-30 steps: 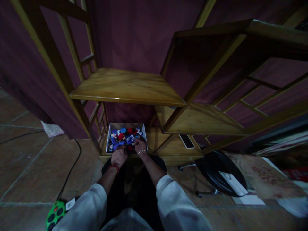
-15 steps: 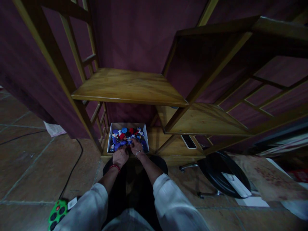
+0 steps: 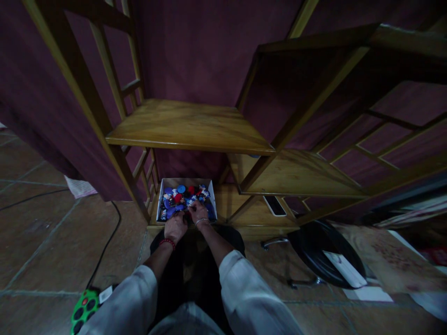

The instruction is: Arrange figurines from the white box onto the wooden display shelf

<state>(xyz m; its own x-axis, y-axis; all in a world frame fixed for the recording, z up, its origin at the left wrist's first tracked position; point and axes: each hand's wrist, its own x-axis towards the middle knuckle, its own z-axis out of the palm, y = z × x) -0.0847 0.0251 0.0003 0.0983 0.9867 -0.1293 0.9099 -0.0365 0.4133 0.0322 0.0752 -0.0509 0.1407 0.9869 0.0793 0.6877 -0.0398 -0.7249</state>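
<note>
A white open box (image 3: 213, 201) stands on the lowest wooden shelf, filled with small blue, red and white pieces (image 3: 178, 197) whose kind I cannot make out. A round blue piece (image 3: 181, 189) lies near the back of the heap. My left hand (image 3: 175, 226), with a red bead bracelet at the wrist, reaches over the box's front edge with curled fingers. Close beside it, my right hand (image 3: 198, 212), wearing a silver bracelet, is in the box with its fingers bent down among the pieces. Both sets of fingertips are too dark and small to show what they hold.
Above the box juts a wooden shelf board (image 3: 192, 124). A phone-like black and white object (image 3: 274, 205) lies on the lower shelf to the right. A black stool (image 3: 328, 251) stands at the right. On the floor at left are a green power strip (image 3: 84, 311) and its black cable (image 3: 111, 242).
My right hand has shifted slightly, drawing a little toward the box's front edge. My left hand stays almost where it was.
</note>
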